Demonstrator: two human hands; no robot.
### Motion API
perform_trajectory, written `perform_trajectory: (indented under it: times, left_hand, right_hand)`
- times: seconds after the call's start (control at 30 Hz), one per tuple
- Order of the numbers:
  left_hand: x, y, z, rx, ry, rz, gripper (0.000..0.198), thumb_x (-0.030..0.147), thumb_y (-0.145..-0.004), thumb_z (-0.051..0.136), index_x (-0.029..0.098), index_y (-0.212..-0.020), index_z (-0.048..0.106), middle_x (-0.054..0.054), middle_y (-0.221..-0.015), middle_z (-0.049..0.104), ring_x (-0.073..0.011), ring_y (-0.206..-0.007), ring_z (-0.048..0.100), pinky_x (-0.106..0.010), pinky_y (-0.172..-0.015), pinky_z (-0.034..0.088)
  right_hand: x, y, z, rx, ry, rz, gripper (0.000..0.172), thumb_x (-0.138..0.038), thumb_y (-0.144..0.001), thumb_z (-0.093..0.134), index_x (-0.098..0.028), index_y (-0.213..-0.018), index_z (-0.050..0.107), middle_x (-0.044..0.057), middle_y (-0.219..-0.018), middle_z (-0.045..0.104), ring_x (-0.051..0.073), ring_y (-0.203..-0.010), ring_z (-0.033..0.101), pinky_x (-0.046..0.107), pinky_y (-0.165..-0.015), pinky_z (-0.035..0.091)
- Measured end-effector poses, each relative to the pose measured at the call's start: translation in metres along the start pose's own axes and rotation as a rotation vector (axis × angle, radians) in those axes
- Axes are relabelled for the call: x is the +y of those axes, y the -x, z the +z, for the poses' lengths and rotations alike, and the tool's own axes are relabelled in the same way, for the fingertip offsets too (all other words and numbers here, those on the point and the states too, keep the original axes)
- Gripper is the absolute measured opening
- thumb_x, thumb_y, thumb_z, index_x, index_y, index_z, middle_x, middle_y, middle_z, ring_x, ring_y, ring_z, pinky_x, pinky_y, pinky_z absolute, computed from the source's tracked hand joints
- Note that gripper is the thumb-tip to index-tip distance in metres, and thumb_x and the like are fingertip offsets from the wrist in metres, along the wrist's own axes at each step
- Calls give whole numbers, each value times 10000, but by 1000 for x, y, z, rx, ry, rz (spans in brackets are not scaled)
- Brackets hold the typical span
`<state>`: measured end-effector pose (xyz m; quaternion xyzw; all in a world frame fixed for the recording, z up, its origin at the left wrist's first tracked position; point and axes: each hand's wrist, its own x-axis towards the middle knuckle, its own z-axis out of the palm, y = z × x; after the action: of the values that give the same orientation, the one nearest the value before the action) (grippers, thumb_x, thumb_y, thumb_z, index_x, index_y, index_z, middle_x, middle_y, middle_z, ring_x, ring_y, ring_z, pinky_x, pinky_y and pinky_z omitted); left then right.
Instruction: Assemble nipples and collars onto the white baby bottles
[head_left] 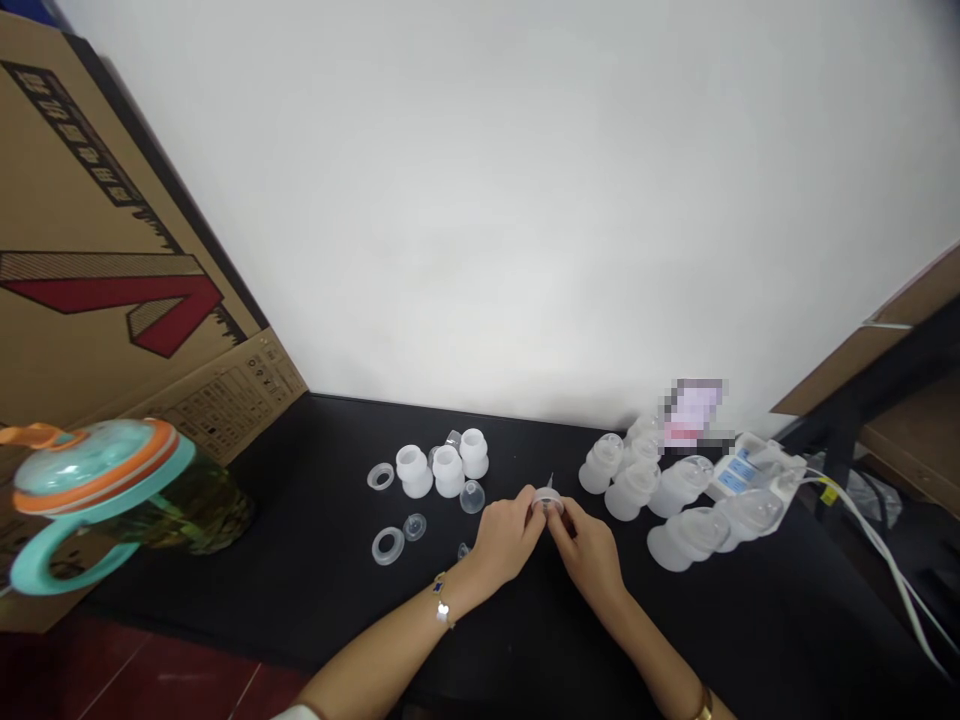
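Observation:
My left hand (512, 533) and my right hand (589, 553) meet over the black table, fingers closed on a whitish bottle collar ring (547, 496). A thin translucent tip, seemingly a nipple's, rises from it. Left of my hands stand three open white baby bottles (448, 470). A clear domed cap (472, 496) sits just in front of them. Farther left lie two loose collar rings (388, 546) and a clear silicone nipple (414, 527). Another small clear piece (463, 551) is partly hidden by my left wrist.
Several white bottles with clear domed caps (632, 488) stand or lie at the right, beside a white power strip (750, 465) with cables (874, 535). A blurred pinkish screen (691, 410) leans near the wall. A large teal-lidded jug (112, 490) and a cardboard box (97, 220) occupy the left.

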<state>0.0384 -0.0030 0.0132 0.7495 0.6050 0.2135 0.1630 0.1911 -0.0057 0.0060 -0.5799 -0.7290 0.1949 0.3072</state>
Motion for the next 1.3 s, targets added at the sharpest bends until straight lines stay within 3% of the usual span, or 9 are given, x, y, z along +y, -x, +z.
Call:
perform_trajectory:
  times: [0.67,0.77,0.93,1.3]
  left_hand:
    - [3,-3,-1,-20,-58,-30,266,344,-1026,412,211,-882,591,-30,-743,711,-218,-702,698,-277,-567,326]
    - [2,-4,-4,-6,-82,-12,269,348,-1025,412,209,-881,593,-31,-736,710,-218,-690,697,-281,-554,306]
    - [1,-4,-8,11,-130,10,238,330,-996,456,207,-847,596,-41,-732,710,-223,-673,694,-289,-533,280]
    - [-4,-2,-4,122,7,61,154,253,-955,496,210,-819,553,-3,-768,667,-165,-670,639,-276,-561,318]
  right_hand:
    - [3,-2,2,-15,6,24,416,-501,-988,379,-233,-737,577,-24,-556,569,159,-495,548,259,-510,297]
    - [0,-1,0,-35,-15,24,399,-496,-994,373,-236,-811,615,-13,-597,609,175,-534,586,260,-524,330]
    - [-3,-1,-3,-60,-68,41,308,-442,-989,408,-263,-1108,628,-9,-711,686,192,-606,647,262,-559,401]
    - [2,-4,-1,-111,-19,39,335,-439,-992,381,-246,-1065,645,14,-746,692,220,-663,654,287,-593,398]
